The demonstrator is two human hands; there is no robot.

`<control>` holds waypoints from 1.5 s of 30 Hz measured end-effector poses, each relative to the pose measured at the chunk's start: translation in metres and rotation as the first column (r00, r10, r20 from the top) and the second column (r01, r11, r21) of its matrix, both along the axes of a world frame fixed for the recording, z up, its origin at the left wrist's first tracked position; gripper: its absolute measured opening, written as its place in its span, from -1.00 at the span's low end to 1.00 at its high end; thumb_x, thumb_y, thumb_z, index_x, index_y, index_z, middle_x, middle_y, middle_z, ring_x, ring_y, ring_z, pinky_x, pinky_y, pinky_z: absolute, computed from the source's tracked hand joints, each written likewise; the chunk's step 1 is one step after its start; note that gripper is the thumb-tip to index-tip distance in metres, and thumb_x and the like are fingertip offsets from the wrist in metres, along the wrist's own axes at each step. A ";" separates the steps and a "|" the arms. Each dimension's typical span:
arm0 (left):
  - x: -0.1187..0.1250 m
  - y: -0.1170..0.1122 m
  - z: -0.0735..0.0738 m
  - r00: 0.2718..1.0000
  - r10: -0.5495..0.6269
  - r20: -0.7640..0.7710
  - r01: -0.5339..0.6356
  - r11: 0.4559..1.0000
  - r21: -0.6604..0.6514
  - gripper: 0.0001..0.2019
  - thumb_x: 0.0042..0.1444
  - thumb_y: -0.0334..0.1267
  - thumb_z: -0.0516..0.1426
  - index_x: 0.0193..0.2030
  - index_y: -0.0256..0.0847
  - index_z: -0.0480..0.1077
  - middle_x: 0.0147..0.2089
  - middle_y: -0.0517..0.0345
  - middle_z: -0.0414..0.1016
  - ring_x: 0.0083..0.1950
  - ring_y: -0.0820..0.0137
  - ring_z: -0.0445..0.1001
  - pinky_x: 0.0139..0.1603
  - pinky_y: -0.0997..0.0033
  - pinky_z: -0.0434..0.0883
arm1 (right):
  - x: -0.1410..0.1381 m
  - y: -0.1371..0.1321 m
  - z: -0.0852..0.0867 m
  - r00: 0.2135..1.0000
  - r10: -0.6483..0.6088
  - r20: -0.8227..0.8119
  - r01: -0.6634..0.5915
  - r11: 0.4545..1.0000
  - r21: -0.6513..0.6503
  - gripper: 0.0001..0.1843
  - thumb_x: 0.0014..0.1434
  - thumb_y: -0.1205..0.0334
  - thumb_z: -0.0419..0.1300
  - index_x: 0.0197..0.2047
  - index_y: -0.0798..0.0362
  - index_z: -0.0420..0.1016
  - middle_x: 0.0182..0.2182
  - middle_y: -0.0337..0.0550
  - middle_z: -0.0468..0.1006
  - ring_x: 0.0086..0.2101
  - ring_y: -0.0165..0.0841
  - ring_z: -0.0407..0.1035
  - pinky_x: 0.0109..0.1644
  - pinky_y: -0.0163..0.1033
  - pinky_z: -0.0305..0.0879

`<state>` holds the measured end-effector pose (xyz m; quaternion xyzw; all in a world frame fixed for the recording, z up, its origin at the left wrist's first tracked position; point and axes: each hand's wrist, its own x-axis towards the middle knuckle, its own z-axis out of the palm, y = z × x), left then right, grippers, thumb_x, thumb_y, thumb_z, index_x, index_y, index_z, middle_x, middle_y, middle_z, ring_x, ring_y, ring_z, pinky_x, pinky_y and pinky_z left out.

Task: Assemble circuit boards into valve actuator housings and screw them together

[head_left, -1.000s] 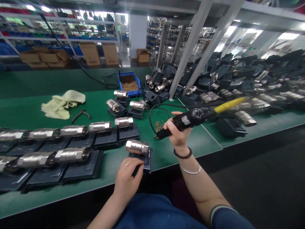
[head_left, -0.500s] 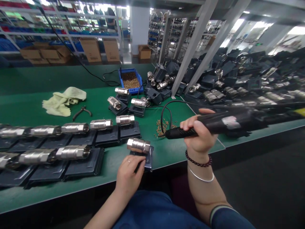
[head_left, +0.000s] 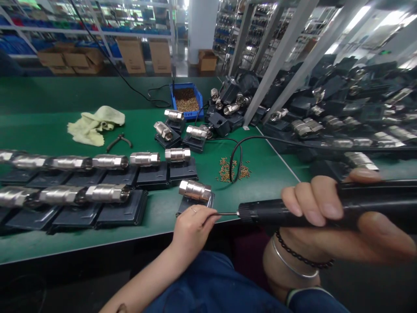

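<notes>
My right hand is wrapped round a black electric screwdriver held level, its thin bit pointing left. At the tip of that bit, my left hand has thumb and forefinger pinched together; whatever lies between them is hidden. Just behind the left fingers sits a metal valve fitting on a dark grey housing, near the table's front edge. The left hand covers part of this housing. Loose small brass-coloured screws lie in a pile beyond the screwdriver.
Two rows of similar housings with fittings stand at left. Behind are a yellow cloth, pliers and a blue bin of small brass-coloured parts. More housings are heaped at right, past metal posts. A black cable crosses the table.
The screwdriver has swung down and right, and its bit now meets my left fingertips. My left hand has shifted slightly right and closed into a pinch. The whole view has shifted a little.
</notes>
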<state>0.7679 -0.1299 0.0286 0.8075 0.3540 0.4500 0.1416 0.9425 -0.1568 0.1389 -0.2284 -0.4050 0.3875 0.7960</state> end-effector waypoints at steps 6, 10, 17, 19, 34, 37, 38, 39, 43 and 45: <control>-0.005 -0.003 0.003 0.975 0.024 -0.220 -0.010 0.998 0.067 -0.69 0.33 -0.25 -0.05 -0.39 -0.21 0.40 -0.47 0.17 0.50 -0.44 0.38 0.48 -0.43 0.44 0.40 | -0.003 0.003 -0.001 0.994 0.094 0.064 -0.097 0.995 0.040 -0.70 -0.01 0.24 0.25 -0.14 0.02 0.48 -0.65 -0.40 0.21 -0.70 -0.55 0.07 -0.60 -0.33 0.11; -0.009 -0.005 0.004 0.942 0.021 -0.335 0.005 0.997 0.075 -0.73 0.32 -0.29 -0.04 -0.36 -0.21 0.40 -0.46 0.17 0.48 -0.44 0.37 0.45 -0.43 0.44 0.37 | -0.007 0.005 -0.001 0.986 0.132 0.102 -0.139 0.988 0.073 -0.69 0.01 0.28 0.24 -0.12 0.04 0.47 -0.62 -0.35 0.28 -0.68 -0.53 0.13 -0.57 -0.32 0.15; -0.012 -0.005 0.006 0.924 0.000 -0.382 0.023 0.998 0.056 -0.80 0.31 -0.30 -0.01 -0.29 -0.21 0.39 -0.41 0.15 0.49 -0.40 0.38 0.46 -0.39 0.44 0.41 | -0.015 0.007 -0.002 0.967 0.183 0.175 -0.198 0.978 0.069 -0.70 0.06 0.28 0.24 -0.09 0.04 0.44 -0.59 -0.32 0.32 -0.63 -0.50 0.20 -0.55 -0.30 0.20; -0.016 -0.002 0.004 0.947 -0.002 -0.322 0.018 0.999 0.047 -0.82 0.31 -0.24 0.01 -0.23 -0.22 0.39 -0.36 0.11 0.51 -0.33 0.35 0.48 -0.31 0.40 0.45 | -0.015 0.013 -0.003 0.965 0.157 0.211 -0.171 0.984 0.049 -0.71 0.06 0.26 0.28 -0.11 0.01 0.44 -0.59 -0.33 0.34 -0.63 -0.49 0.22 -0.54 -0.30 0.22; -0.036 0.007 -0.052 0.981 0.034 -0.192 0.020 0.962 0.274 -0.75 0.25 -0.22 0.11 0.03 -0.23 0.38 -0.15 -0.01 0.55 -0.08 0.27 0.47 0.00 0.27 0.43 | -0.017 0.076 -0.033 0.931 0.076 0.358 -0.023 0.988 -0.152 -0.70 -0.01 0.30 0.31 -0.16 0.01 0.42 -0.57 -0.39 0.43 -0.61 -0.47 0.31 -0.51 -0.30 0.28; -0.036 0.007 -0.051 0.977 0.040 -0.208 0.018 0.962 0.272 -0.75 0.25 -0.23 0.11 0.05 -0.18 0.37 -0.16 0.01 0.56 -0.09 0.27 0.49 -0.02 0.26 0.44 | -0.022 0.084 -0.033 0.924 0.090 0.373 -0.021 0.983 -0.184 -0.79 -0.02 0.29 0.31 -0.27 0.05 0.42 -0.58 -0.39 0.42 -0.61 -0.49 0.29 -0.52 -0.31 0.26; -0.036 0.007 -0.051 0.976 0.043 -0.215 0.017 0.962 0.272 -0.75 0.25 -0.23 0.11 0.04 -0.19 0.38 -0.16 0.01 0.57 -0.09 0.27 0.50 -0.02 0.26 0.45 | -0.023 0.087 -0.032 0.919 0.093 0.383 -0.017 0.980 -0.197 -0.81 -0.04 0.29 0.32 -0.32 0.06 0.41 -0.58 -0.39 0.40 -0.61 -0.49 0.28 -0.52 -0.31 0.25; -0.036 0.007 -0.051 0.974 0.048 -0.221 0.015 0.961 0.276 -0.76 0.24 -0.24 0.12 0.03 -0.19 0.38 -0.16 0.01 0.57 -0.10 0.27 0.50 -0.02 0.26 0.45 | -0.024 0.089 -0.032 0.914 0.096 0.395 -0.012 0.977 -0.211 -0.82 -0.06 0.29 0.33 -0.37 0.06 0.41 -0.59 -0.39 0.39 -0.61 -0.49 0.28 -0.52 -0.31 0.24; -0.036 0.007 -0.050 0.972 0.064 -0.228 0.006 0.955 0.295 -0.77 0.25 -0.23 0.11 0.02 -0.19 0.39 -0.18 0.03 0.58 -0.12 0.28 0.52 -0.05 0.29 0.46 | -0.029 0.095 -0.029 0.884 0.158 0.440 -0.050 0.968 -0.247 -0.82 -0.08 0.30 0.34 -0.36 0.07 0.43 -0.62 -0.39 0.39 -0.62 -0.49 0.26 -0.53 -0.31 0.22; -0.036 0.007 -0.049 0.972 0.064 -0.226 0.006 0.955 0.296 -0.78 0.25 -0.24 0.11 0.01 -0.19 0.39 -0.18 0.02 0.58 -0.13 0.28 0.52 -0.06 0.29 0.46 | -0.031 0.096 -0.029 0.869 0.218 0.445 -0.115 0.962 -0.249 -0.73 -0.05 0.31 0.31 -0.22 0.07 0.47 -0.62 -0.39 0.41 -0.62 -0.50 0.26 -0.53 -0.32 0.21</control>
